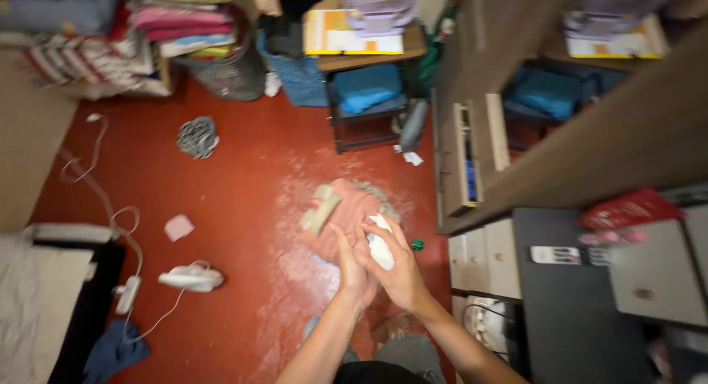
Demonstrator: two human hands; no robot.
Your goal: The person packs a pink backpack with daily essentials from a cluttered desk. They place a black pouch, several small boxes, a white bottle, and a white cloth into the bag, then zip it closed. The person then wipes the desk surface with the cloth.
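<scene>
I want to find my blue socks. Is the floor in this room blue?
No, the floor is red-brown, with a white dusty patch near the pink cloth pile under the two hands holding a small white thing.

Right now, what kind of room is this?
Likely a cramped bedroom or living room: folded clothes stacked by the wall, a wooden dresser with drawers, and a mattress edge on the red floor.

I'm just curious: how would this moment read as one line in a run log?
left hand: pressed to right hand | right hand: holds white object | below: pink cloth pile on red floor
</scene>
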